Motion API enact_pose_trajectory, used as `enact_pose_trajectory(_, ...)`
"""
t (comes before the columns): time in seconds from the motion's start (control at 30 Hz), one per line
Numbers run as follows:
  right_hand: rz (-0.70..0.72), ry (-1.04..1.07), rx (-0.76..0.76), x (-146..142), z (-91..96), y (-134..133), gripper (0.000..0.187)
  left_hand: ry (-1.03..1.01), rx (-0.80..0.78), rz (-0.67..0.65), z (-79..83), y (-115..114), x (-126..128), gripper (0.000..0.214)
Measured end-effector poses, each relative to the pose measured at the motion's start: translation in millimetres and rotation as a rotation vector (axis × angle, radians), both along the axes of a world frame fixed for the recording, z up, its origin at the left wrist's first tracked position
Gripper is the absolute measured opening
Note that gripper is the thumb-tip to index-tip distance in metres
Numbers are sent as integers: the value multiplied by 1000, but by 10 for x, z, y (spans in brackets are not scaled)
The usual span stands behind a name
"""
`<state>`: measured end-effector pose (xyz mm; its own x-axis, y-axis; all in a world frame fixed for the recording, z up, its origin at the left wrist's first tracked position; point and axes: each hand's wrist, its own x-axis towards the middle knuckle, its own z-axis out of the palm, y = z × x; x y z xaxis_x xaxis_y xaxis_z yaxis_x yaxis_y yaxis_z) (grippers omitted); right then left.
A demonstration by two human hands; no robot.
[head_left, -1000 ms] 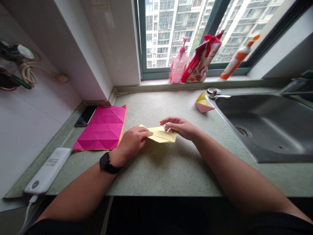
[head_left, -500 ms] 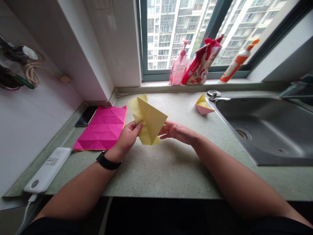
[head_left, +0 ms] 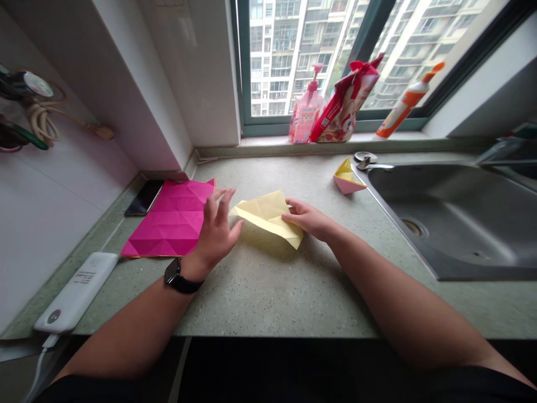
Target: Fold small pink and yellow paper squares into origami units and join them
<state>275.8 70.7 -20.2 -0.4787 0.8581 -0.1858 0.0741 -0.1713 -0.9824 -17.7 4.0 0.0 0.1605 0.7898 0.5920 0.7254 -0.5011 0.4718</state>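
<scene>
A creased, partly folded sheet of yellow paper [head_left: 268, 211] is held a little above the counter by my right hand [head_left: 310, 218], thumb on top and fingers behind its right edge. My left hand [head_left: 218, 226] is off the paper, fingers spread, just left of its pointed left end. Beside that hand lies creased magenta paper [head_left: 168, 215] with an orange edge showing underneath. Toward the back right, near the sink, stands a small folded paper boat [head_left: 349, 180], pink outside and yellow inside.
A steel sink [head_left: 444, 224] is set into the counter [head_left: 268, 302] at right. To the left lie a dark phone [head_left: 144, 197] and a white power bank [head_left: 78, 291] with a cable. A pump bottle [head_left: 305, 115], a red bag [head_left: 346, 106] and an orange-white bottle [head_left: 405, 106] line the windowsill.
The yellow paper has passed from my left hand to my right and been turned flatter. My left hand has let go and spread its fingers; my right hand now grips the paper's right side.
</scene>
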Motion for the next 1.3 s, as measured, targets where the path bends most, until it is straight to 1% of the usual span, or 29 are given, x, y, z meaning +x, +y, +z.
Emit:
enact_pose_trajectory(0.07,64,-48,59,-16,-16,-21,47,171,-6,-78,38,-13,-19,65)
enact_pose_trajectory(0.13,100,-139,170,-35,-35,-40,48,268,-69,-189,45,-13,-14,45)
enact_pose_trajectory(0.2,48,-264,352,-46,-39,-57,50,296,-148,-268,29,-3,2,30)
enact_pose_trajectory(0.27,-60,-381,588,-49,-15,-77,49,310,-208,-295,9,10,16,25)
enact_pose_trajectory(0.33,-129,-431,795,-49,38,-107,42,350,-234,-286,2,21,21,24)
enact_pose_trajectory(0.37,-120,-435,865,-49,71,-126,36,377,-237,-278,4,24,22,24)
enact_pose_trajectory(0.43,-18,-434,941,-58,136,-173,25,423,-238,-270,16,26,21,22)
enact_pose_trajectory(0.53,208,-470,976,-89,190,-243,16,449,-241,-253,32,13,30,16)
enact_pose_trajectory(0.6,292,-518,984,-110,184,-274,13,455,-239,-253,34,1,42,13)
enact_pose_trajectory(0.63,303,-543,987,-117,171,-282,13,455,-239,-262,32,-4,49,12)
enact_pose_trajectory(0.77,271,-623,993,-112,101,-259,23,437,-242,-316,10,-3,64,13)
enact_pose_trajectory(0.83,266,-645,975,-95,87,-236,20,423,-243,-325,-4,9,61,15)
enact_pose_trajectory(0.93,283,-652,958,-72,99,-217,19,416,-225,-298,-13,27,48,17)
enact_pose_trajectory(1.03,289,-657,963,-61,120,-216,19,411,-221,-265,-3,33,37,15)
enact_pose_trajectory(1.3,297,-633,940,-35,125,-186,19,390,-300,-251,25,27,37,18)
